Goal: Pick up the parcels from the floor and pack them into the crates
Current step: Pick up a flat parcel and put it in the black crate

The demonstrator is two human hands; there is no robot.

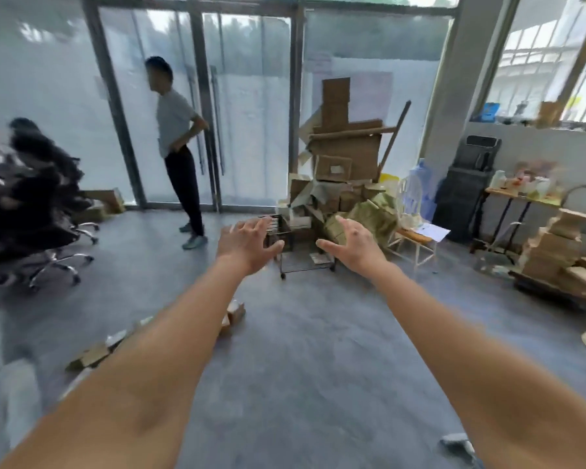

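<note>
Both my arms stretch forward over the grey floor. My left hand (247, 243) is open with fingers spread and holds nothing. My right hand (352, 243) is open too, thumb pointing inward, and is empty. Several small cardboard parcels (93, 355) lie on the floor below my left forearm, with another brown parcel (236, 311) partly hidden behind that arm. A black wire rack on wheels (305, 265) stands on the floor just beyond my hands. No crate is plainly visible.
A tall heap of flattened cardboard (347, 154) leans on the glass wall. One person (180, 150) stands by the glass doors; another sits among office chairs (48, 231) at left. Stacked boxes on a pallet (555, 258) sit at right, beside tables.
</note>
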